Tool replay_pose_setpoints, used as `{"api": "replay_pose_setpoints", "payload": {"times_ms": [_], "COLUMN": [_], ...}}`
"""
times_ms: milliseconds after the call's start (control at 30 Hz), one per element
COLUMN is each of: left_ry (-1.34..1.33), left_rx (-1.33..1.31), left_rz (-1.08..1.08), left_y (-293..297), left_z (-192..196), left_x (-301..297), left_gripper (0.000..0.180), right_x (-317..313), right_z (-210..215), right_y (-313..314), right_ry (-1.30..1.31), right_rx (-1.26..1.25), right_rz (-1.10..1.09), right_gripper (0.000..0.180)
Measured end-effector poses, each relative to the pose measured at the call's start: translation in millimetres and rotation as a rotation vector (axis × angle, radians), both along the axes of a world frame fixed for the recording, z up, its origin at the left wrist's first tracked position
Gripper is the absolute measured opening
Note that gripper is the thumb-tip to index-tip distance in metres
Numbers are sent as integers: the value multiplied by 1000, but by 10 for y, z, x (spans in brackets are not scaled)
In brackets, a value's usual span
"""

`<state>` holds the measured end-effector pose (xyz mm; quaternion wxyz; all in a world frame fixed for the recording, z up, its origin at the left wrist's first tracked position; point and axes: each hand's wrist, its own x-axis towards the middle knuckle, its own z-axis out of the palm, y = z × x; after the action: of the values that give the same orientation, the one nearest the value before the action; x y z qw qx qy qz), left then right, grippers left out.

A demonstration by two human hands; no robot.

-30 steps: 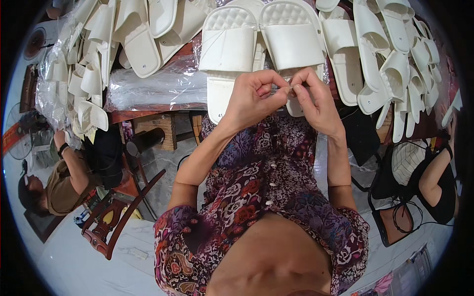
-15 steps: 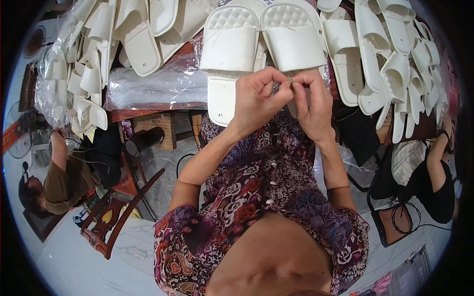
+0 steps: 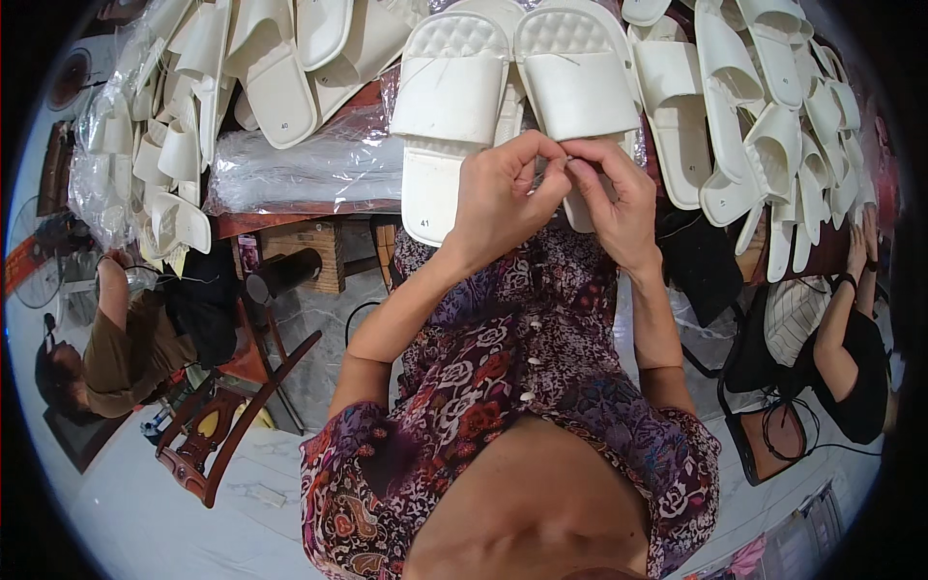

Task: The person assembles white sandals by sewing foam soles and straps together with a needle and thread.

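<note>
A pair of white slide sandals lies side by side on the table in front of me, the left sandal [image 3: 447, 106] and the right sandal [image 3: 577, 82]. My left hand [image 3: 500, 198] and my right hand [image 3: 611, 198] are raised together over the near ends of the sandals. Their fingertips meet and pinch something very small between them; it is too small to tell what it is. My hands hide the heel of the right sandal.
Many more white sandals [image 3: 764, 116] are heaped on the table to the right and at the left [image 3: 193, 106], with clear plastic bags [image 3: 300, 169]. A person [image 3: 116, 338] sits at lower left by a wooden chair [image 3: 227, 425]; another person [image 3: 851, 329] sits at right.
My two hands have stayed together over the sandals, with only small finger movements. The person at lower left has shifted an arm.
</note>
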<state>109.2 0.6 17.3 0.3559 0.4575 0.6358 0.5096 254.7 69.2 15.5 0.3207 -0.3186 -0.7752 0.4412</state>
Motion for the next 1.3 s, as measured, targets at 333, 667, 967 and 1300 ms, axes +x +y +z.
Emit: {"api": "replay_pose_setpoints", "payload": {"times_ms": [333, 667, 967, 1300], "left_ry": [354, 710, 660, 575], "left_rx": [159, 354, 230, 217], "left_rz": [28, 305, 226, 234], "left_y": [-159, -357, -243, -276], "left_z": [85, 116, -30, -38], "left_x": [-75, -626, -720, -754], "left_gripper": [14, 40, 51, 54], "right_x": [140, 355, 848, 1190], "right_z": [-138, -129, 618, 1247], "right_y": [3, 92, 212, 60], "right_ry": [161, 630, 1330, 1335], "right_rx": [-187, -407, -960, -726], "right_rz": [-231, -329, -177, 166], "right_gripper": [11, 15, 8, 15]}}
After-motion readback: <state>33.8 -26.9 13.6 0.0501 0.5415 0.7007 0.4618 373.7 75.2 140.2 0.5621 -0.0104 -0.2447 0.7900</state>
